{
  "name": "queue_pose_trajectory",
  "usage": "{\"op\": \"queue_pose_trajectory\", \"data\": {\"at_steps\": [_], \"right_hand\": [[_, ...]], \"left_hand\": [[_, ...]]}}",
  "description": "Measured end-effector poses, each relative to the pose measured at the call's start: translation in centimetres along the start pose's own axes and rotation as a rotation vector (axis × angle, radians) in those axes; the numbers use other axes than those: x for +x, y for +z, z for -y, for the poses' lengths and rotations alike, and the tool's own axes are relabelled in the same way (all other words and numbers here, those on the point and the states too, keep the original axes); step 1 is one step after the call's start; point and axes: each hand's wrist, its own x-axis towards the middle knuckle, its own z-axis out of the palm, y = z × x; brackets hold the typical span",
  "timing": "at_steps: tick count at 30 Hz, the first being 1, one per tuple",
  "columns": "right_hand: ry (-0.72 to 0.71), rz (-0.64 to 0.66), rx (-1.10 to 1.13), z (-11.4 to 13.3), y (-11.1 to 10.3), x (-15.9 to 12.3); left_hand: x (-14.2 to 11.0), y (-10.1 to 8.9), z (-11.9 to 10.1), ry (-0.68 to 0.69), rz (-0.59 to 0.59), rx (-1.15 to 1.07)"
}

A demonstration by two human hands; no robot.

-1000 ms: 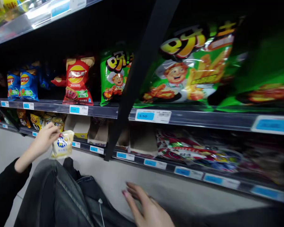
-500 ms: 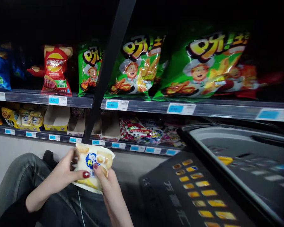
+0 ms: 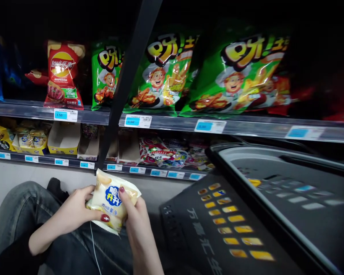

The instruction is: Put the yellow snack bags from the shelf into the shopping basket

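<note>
A small pale yellow snack packet (image 3: 112,199) with a blue round logo is held low in front of me, above my knee in grey jeans (image 3: 23,206). My left hand (image 3: 74,210) grips its left edge, thumb pressed across the lower front. My right hand (image 3: 134,214) grips its right side, with a red-nailed thumb on the front. Both hands are closed on the packet.
Shop shelves fill the view: a red crisp bag (image 3: 62,74) and green snack bags (image 3: 160,72) on the upper shelf (image 3: 246,128), yellow display boxes (image 3: 63,138) and mixed packets (image 3: 160,152) below. A dark plastic basket (image 3: 246,214) stands close at right. Pale floor (image 3: 5,177) lies at left.
My left hand brought the packet from the lower left shelf to the middle. My right hand rose from the floor and took hold of it. The view swung right, showing the basket.
</note>
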Motion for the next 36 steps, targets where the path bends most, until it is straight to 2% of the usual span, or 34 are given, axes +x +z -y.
{"op": "queue_pose_trajectory", "data": {"at_steps": [7, 12, 16, 18, 19, 21, 22, 24, 26, 28, 30, 31, 32, 34, 36], "right_hand": [[0.02, -0.037, 0.169, -0.1, 0.0, 0.4], [-0.027, -0.153, 0.308, -0.1, 0.3, 0.3], [-0.053, -0.207, 0.357, -0.1, 0.5, 0.3], [-0.082, -0.233, 0.35, -0.2, 0.6, 0.3], [-0.101, -0.257, 0.335, -0.2, 0.6, 0.3], [-0.142, -0.305, 0.282, -0.3, 0.7, 0.2], [-0.164, -0.305, 0.25, -0.3, 0.9, 0.0], [-0.196, -0.22, 0.199, -0.4, 1.3, -0.6], [-0.205, -0.031, 0.183, -0.3, 1.7, -1.3], [-0.191, 0.182, 0.17, -0.1, 1.8, -1.8], [-0.2, 0.329, 0.115, 0.3, 1.6, -1.9], [-0.219, 0.343, 0.063, 0.5, 1.3, -1.8], [-0.245, 0.303, -0.007, 0.7, 0.9, -1.6], [-0.294, 0.114, -0.178, 1.2, 0.1, -1.1], [-0.293, -0.051, -0.3, 1.5, -0.6, -0.5]], "left_hand": [[0.5, -0.4, 0.4, -0.087, 0.057, -0.081], [0.7, -0.5, 0.7, -0.05, -0.039, 0.033], [0.7, -0.3, 0.7, -0.01, -0.056, 0.034], [0.7, -0.2, 0.9, 0.042, -0.12, 0.063], [0.7, -0.1, 0.9, 0.103, -0.194, 0.111], [0.6, 0.1, 1.1, 0.275, -0.346, 0.272], [0.4, 0.3, 1.1, 0.358, -0.37, 0.361], [0.1, 0.7, 1.2, 0.442, -0.28, 0.474], [0.0, 1.2, 1.4, 0.414, -0.154, 0.42], [0.0, 1.3, 1.7, 0.314, -0.084, 0.194], [0.3, 1.1, 2.0, 0.166, -0.017, -0.129], [0.5, 0.9, 2.1, 0.095, 0.041, -0.301], [0.6, 0.6, 2.1, 0.035, 0.116, -0.462], [0.6, 0.0, 1.8, -0.042, 0.301, -0.708], [0.5, -0.4, 1.4, -0.077, 0.478, -0.839]]}}
